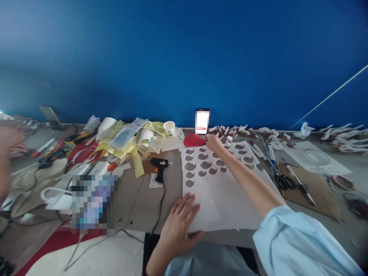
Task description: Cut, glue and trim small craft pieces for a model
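Note:
A large white sheet lies in front of me, with several rows of fish- or bird-shaped holes cut through its upper part. My left hand rests on its lower left edge, fingers spread and flat. Stretched across the sheet, my right hand is at the far edge, its fingers closed at the right tip of a flat red piece. What the red piece is made of I cannot tell. Just behind that hand, a phone with a lit screen leans against the wall.
Left of the sheet lies a black glue gun with its cord. Paper cups, yellow wrapping and a blurred-out device are farther left. Scissors, pens and cardboard lie right; white bird-like cutouts line the wall. Another person's hand shows far left.

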Available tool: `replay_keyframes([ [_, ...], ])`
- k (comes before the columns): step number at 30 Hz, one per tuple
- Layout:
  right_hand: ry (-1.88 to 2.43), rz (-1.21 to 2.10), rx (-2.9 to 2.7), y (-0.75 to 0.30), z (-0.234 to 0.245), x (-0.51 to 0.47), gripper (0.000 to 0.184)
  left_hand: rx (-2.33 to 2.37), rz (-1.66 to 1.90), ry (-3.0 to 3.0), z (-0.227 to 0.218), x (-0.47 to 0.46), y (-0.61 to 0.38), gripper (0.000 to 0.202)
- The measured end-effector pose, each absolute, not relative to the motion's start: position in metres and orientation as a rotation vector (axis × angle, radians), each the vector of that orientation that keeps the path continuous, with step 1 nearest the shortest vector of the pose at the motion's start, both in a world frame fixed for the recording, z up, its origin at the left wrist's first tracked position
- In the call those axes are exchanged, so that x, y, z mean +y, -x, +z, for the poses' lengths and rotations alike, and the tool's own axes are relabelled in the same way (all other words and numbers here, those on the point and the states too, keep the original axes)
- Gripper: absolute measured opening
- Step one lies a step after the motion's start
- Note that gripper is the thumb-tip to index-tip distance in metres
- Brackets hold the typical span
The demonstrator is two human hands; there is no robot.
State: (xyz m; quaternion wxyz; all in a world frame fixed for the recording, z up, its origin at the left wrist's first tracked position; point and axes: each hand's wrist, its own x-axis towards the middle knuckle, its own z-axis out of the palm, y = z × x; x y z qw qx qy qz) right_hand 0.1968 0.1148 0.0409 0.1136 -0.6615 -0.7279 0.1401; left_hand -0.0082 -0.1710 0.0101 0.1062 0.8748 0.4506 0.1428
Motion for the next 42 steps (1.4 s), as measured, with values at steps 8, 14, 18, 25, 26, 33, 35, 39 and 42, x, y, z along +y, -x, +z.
replay_keyframes([
  [8, 1.858, 0.358, -2.031, -0.2, 0.042, 0.102, 0.027, 1.32, 0.428, -2.577, 0.011, -0.171, 0.008, 0.06],
  [14, 1.733, 0.459, -1.828, -0.206, 0.056, 0.099, 0.019, 1.323, 0.434, -2.595, 0.012, -0.171, 0.008, 0.059],
  [18, 1.62, 0.736, -1.602, -0.208, 0.062, 0.093, 0.013, 1.319, 0.453, -2.613, 0.012, -0.17, 0.008, 0.058],
  [25, 1.202, 1.388, -1.365, -0.214, 0.069, 0.04, 0.025, 1.307, 0.451, -2.639, 0.011, -0.171, 0.008, 0.058],
  [26, 1.097, 1.521, -1.262, -0.216, 0.069, 0.028, 0.027, 1.307, 0.442, -2.643, 0.012, -0.171, 0.008, 0.058],
  [33, 0.846, 1.847, -1.05, -0.233, 0.067, -0.052, 0.04, 1.288, 0.429, -2.714, 0.011, -0.17, 0.008, 0.057],
  [35, 0.902, 1.797, -1.045, -0.235, 0.063, -0.071, 0.039, 1.276, 0.429, -2.727, 0.01, -0.17, 0.008, 0.058],
  [39, 1.0, 1.722, -0.908, -0.232, 0.054, -0.101, 0.032, 1.246, 0.414, -2.724, 0.009, -0.17, 0.008, 0.062],
  [42, 1.028, 1.68, -0.816, -0.228, 0.048, -0.117, 0.03, 1.241, 0.421, -2.703, 0.01, -0.172, 0.006, 0.062],
])
